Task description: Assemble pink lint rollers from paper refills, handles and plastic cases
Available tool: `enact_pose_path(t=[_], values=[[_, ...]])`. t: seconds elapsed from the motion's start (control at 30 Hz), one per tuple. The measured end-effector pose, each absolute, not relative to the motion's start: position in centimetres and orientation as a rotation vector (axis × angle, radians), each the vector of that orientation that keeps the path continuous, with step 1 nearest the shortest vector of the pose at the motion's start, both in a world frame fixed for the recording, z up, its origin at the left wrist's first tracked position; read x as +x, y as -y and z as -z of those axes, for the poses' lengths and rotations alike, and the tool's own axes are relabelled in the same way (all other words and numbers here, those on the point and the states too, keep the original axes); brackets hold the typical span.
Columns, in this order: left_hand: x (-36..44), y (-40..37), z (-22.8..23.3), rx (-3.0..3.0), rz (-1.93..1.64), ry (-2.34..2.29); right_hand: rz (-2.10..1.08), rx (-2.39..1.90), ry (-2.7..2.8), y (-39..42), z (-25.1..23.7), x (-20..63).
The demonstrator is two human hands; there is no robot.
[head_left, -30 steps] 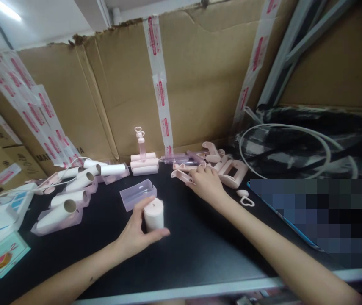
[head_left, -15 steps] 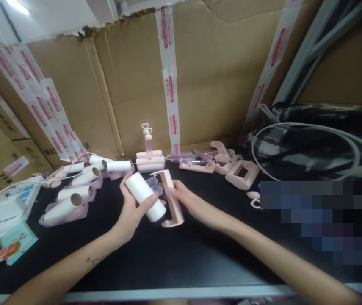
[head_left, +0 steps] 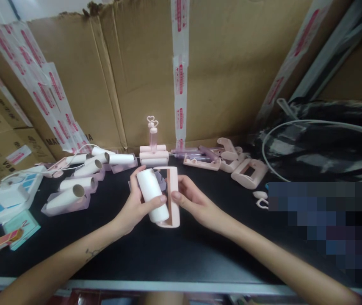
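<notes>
My left hand (head_left: pixel 133 208) grips a white paper roll (head_left: pixel 151 199), tilted, above the black table (head_left: pixel 174 254). My right hand (head_left: pixel 193 202) holds a pink plastic frame (head_left: pixel 172 195) right beside the roll, and the roll's lower end sits inside the frame's bottom bracket. A clear purple tray (head_left: pixel 161 181) lies on the table just behind both hands, mostly hidden by them.
Several white rolls in clear purple trays (head_left: pixel 73 190) lie at the left. A finished pink roller with a heart handle (head_left: pixel 153 148) stands at the back. More pink frames (head_left: pixel 247 171) and small heart pieces (head_left: pixel 261 199) lie at the right. Cardboard walls (head_left: pixel 225 67) close the back.
My right hand picked a pink frame from the pile at the right and brought it to the centre. My left hand lifted the roll off the table and laid it into the frame.
</notes>
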State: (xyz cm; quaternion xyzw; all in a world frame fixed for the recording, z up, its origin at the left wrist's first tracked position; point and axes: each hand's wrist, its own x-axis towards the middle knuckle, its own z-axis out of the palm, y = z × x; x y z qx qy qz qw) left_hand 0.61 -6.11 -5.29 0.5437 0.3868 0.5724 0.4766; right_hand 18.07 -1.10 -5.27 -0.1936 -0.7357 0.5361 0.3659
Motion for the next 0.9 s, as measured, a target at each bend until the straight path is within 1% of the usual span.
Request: enact_pose_path(t=[0.27, 0.37, 0.47, 0.63, 0.73, 0.8, 0.9], values=[[0.2, 6.3, 5.0, 1.858, -1.340, -1.220, -1.316, -0.447, 1.821, 1.4, 6.8, 17.4], [-0.3, 6.5, 4.7, 2.149, -1.179, -1.261, -1.229, -0.489, 1.894, 1.1, 6.7, 17.5], [-1.0, 6.9, 4.3, 2.441, -0.920, -1.305, -1.168, -0.518, 2.067, 0.8, 5.9, 18.2], [-3.0, 8.5, 4.3, 2.817, -0.593, -1.352, -1.390, -0.329, 2.123, 1.0, 4.8, 19.0], [-3.6, 9.5, 5.3, 2.995, -0.408, -1.412, -1.526, -0.391, 2.115, 1.3, 5.0, 18.7], [-3.6, 10.0, 6.0, 3.103, -0.332, -1.479, -1.551, -0.474, 2.142, 1.5, 5.3, 18.4], [-3.0, 10.4, 6.4, 3.198, -0.284, -1.486, -1.484, -0.462, 2.194, 1.7, 5.7, 18.0]])
